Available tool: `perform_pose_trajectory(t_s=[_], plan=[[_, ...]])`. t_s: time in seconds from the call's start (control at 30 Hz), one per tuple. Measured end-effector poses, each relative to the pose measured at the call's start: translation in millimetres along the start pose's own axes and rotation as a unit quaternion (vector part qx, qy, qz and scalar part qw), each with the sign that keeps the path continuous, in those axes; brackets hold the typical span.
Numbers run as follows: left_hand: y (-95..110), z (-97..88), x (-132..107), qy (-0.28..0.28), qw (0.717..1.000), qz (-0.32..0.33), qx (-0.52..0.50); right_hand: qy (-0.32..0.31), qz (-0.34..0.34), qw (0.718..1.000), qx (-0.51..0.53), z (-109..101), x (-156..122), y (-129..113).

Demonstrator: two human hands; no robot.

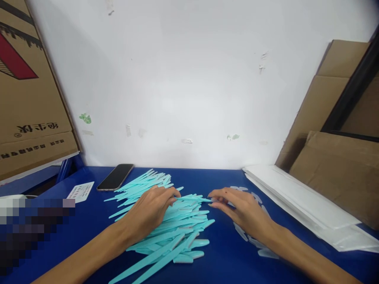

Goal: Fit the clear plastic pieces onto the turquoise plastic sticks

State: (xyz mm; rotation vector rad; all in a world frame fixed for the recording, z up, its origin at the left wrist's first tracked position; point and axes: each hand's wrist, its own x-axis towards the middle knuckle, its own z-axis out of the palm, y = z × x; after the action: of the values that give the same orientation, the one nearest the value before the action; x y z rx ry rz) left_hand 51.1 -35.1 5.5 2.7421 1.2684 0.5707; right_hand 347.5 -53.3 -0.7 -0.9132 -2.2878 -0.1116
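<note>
A slim turquoise eyebrow razor [194,199] lies level between my two hands. My left hand [151,209] pinches its left end between thumb and fingers, above a heap of similar razors [174,227]. My right hand [244,205] is at the razor's other end, thumb and fingertips drawn together around the tip; whether a small cover is between them is too small to tell. Under and around my right hand lie several translucent blade covers [240,232] on the blue table [222,260].
A phone [116,177] and a white printed card [80,192] lie at the left. White flat packs [299,197] are stacked on the right, beside cardboard [337,173]. A large carton [32,94] stands at the left, and a white wall [183,86] closes off the back.
</note>
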Motion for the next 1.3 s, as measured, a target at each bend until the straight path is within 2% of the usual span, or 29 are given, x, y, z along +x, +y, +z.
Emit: perform_pose_trajectory(t_s=[0.23, 0.43, 0.6, 0.73, 0.87, 0.97, 1.07, 1.2, 1.3], plan=[[5.8, -3.7, -0.7, 0.002, 1.000, 0.003, -0.030, -0.012, 0.000, 1.000, 0.009, 1.0, -3.0, 1.8], [9.6, 1.8, -4.4, 0.040, 0.995, 0.080, -0.054, -0.016, -0.042, 0.998, 0.042, 7.9, -4.2, -9.0], [12.3, 1.7, -9.1, 0.077, 0.985, 0.126, -0.091, 0.030, -0.065, 0.996, 0.061, 6.5, -4.5, -22.7], [11.5, 2.6, -11.4, 0.083, 0.984, 0.145, -0.065, 0.056, -0.071, 0.994, 0.063, 2.7, -3.7, -26.5], [11.5, 4.1, -8.5, 0.085, 0.982, 0.169, -0.008, 0.049, -0.076, 0.994, 0.060, 2.4, -2.3, -25.8], [7.6, 0.5, -4.2, 0.115, 0.981, 0.149, 0.044, 0.027, -0.063, 0.997, 0.035, -0.1, -0.8, -26.8], [-5.6, -8.9, -0.3, 0.127, 0.986, 0.077, 0.079, 0.021, -0.007, 1.000, -0.005, -6.6, 1.1, -26.4], [-36.3, -22.3, 3.7, 0.105, 0.984, -0.016, 0.140, 0.019, 0.033, 0.999, -0.032, -13.6, 2.8, -17.5], [-57.7, -26.5, 4.3, 0.064, 0.981, -0.075, 0.167, -0.004, 0.043, 0.998, -0.038, -13.2, 2.9, -10.6]])
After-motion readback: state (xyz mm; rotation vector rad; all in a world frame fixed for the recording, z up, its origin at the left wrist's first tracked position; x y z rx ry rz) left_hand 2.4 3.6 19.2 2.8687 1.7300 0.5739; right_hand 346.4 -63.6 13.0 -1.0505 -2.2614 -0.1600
